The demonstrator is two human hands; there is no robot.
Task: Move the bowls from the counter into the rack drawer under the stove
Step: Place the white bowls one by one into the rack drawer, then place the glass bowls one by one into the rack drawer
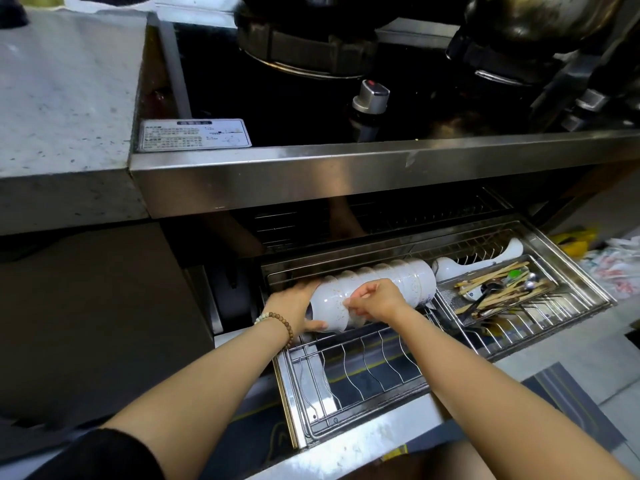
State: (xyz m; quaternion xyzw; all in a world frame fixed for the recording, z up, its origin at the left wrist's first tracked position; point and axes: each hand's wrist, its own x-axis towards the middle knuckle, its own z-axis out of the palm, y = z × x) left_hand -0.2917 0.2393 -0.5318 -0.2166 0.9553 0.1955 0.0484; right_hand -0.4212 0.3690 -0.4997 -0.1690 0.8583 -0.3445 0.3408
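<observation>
Your rack drawer (363, 372) stands pulled out beneath the steel front edge of the stove (346, 168). A row of white bowls (381, 282) lies on its side in the back left part of the drawer, nested one into the next, resting on the wire rack.

Your left hand (294, 306) cups the left end of the row, fingers wrapped around the outermost bowl, thumb under its rim; the hand is closed on that bowl. A bead bracelet (277, 323) sits on your left wrist.

Your right hand (375, 301) rests on top of the row, just right of the left hand, fingers curled in and pressed together against the bowl sides. Whether it grips one bowl or only steadies the row, you cannot tell.

To the right of the bowls, a metal tray (498, 289) holds chopsticks and spoons. A white ladle (478, 261) lies behind it, touching the tray's back edge.

The front wire slots of the drawer are bare. The grey surface (62, 98) at upper left carries no bowls in the visible part. A stove knob (370, 95) stands above the drawer.
</observation>
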